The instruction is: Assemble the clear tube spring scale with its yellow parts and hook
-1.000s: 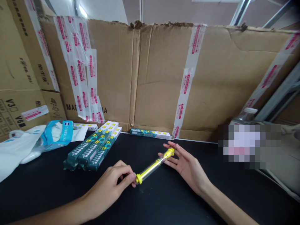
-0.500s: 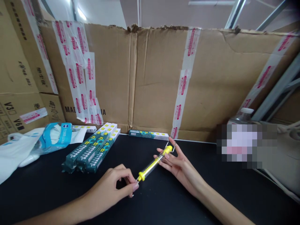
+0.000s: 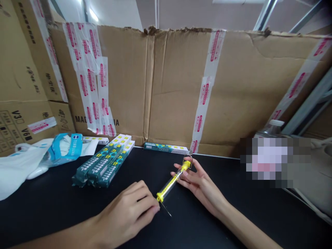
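A spring scale (image 3: 169, 185), a clear tube with yellow caps and a yellow inner scale, slants above the black tabletop. My right hand (image 3: 201, 181) grips its upper yellow cap between thumb and fingers, the index finger at the wire loop (image 3: 191, 162). At the lower cap is my left hand (image 3: 131, 209), its fingers curled and closed against that end; the exact contact is partly hidden. A thin metal hook (image 3: 166, 209) sticks out below the lower cap, past the left fingertips.
Several green-and-white boxes (image 3: 105, 162) lie stacked left of my hands. Another such box (image 3: 166, 148) rests along the cardboard wall (image 3: 176, 86). White and blue plastic packaging (image 3: 66, 148) is at the left. On the right stands a capped bottle (image 3: 275, 126), partly blurred, beside a pale bag (image 3: 315, 176).
The hook has swung out to the lower right of the lower cap. My left hand has shifted its grip, and the wire loop has tipped by the right index finger.
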`<state>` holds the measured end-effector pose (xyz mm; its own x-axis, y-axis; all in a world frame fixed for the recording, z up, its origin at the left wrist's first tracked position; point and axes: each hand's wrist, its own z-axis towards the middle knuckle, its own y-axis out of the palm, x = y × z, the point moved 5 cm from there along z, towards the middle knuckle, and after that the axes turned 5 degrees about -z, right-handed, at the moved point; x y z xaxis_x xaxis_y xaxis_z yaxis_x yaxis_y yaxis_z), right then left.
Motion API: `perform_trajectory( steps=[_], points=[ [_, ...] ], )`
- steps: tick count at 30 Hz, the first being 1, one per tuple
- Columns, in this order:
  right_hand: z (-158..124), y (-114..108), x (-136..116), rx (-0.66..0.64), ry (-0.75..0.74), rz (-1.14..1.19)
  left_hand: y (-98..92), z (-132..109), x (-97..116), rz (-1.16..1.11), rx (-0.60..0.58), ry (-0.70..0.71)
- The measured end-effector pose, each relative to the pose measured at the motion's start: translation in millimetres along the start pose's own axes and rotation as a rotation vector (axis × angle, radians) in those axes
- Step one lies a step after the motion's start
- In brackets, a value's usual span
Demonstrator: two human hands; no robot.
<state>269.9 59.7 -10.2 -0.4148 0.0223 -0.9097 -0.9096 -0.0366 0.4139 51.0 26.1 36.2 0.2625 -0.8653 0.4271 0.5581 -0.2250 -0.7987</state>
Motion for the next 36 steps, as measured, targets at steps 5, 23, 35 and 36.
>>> perform_trajectory(
  steps=[5, 23, 35, 36],
  points=[
    [0.4, 0.6, -0.7, 0.02, 0.003, 0.003, -3.6, 3.5, -9.3, 0.023, 0.166, -0.07],
    [-2.7, 3.1, -9.7, 0.129, -0.135, -0.186, -23.3, 68.6, -50.9, 0.68, 0.272, -0.221],
    [-11.3, 1.2, -32.4, 0.198, -0.292, -0.079, 10.9, 96.3, -110.6, 0.779, 0.12, -0.299],
    [-9.9, -2.6, -32.4, 0.211, -0.248, -0.029, 10.7, 94.8, -109.3, 0.783, 0.116, -0.304]
  ],
)
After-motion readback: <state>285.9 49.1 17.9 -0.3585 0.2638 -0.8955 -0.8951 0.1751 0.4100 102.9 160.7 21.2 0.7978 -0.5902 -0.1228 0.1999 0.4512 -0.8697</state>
